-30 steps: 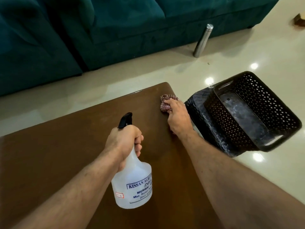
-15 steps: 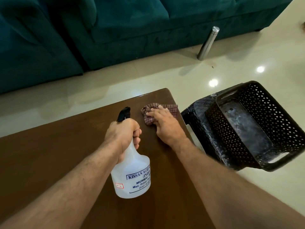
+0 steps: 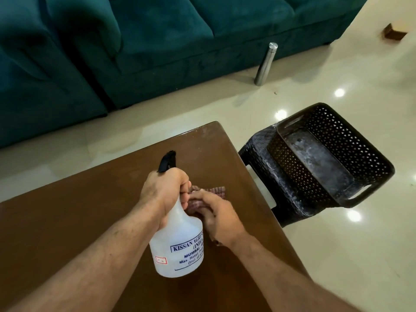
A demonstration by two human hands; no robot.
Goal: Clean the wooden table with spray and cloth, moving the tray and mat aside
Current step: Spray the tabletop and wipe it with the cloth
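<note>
My left hand [image 3: 165,191] grips the neck of a white spray bottle [image 3: 180,246] with a black nozzle, held above the brown wooden table [image 3: 67,221]. Just right of the bottle, my right hand [image 3: 219,216] presses a red checked cloth [image 3: 217,190] flat on the tabletop; the bottle and both hands hide part of the cloth. A dark perforated tray [image 3: 351,140] sits off the table to the right, on top of a black stool [image 3: 258,161].
A teal sofa [image 3: 157,41] runs along the far side, with a slanted metal leg [image 3: 265,64] on the glossy cream floor [image 3: 337,244]. The table's right edge lies close to the stool. A small brown block [image 3: 395,33] lies at top right.
My right hand has drawn the cloth from the table's far right corner back toward me and left, up against the bottle. The left hand keeps hold of the bottle.
</note>
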